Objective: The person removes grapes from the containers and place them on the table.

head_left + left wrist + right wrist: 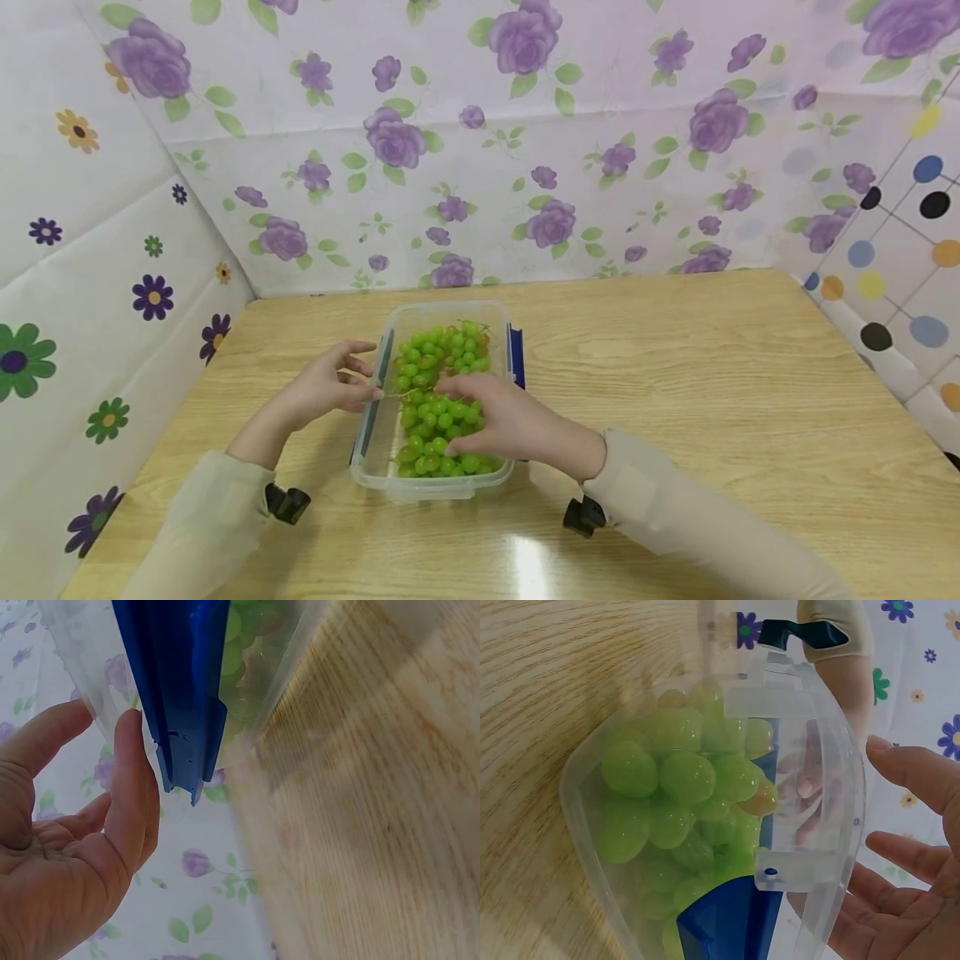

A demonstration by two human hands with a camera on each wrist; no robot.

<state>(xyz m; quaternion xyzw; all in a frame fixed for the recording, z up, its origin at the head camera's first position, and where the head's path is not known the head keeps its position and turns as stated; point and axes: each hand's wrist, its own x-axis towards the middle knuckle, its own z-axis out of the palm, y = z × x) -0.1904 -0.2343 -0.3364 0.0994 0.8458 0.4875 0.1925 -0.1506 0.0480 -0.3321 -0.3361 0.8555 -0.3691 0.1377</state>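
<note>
A clear plastic container (pixel 450 310) with blue side clasps (pixel 516 357) stands on the wooden table, filled with bunches of green grapes (pixel 442 350). My left hand (pixel 352 375) is at the container's left rim with its fingers relaxed. In the left wrist view this left hand (pixel 82 840) shows an open palm, thumb beside the blue clasp (pixel 184 690). My right hand (pixel 480 412) rests flat on the near grapes. The right wrist view shows the right hand (pixel 922 825) with spread fingers beside the container wall (pixel 832 787) and the grapes (pixel 682 787).
The wooden table (pixel 712 400) stretches to the right of the container and in front of it. Flowered paper walls (pixel 465 167) close it in at the back and left, a dotted one (pixel 900 250) at the right.
</note>
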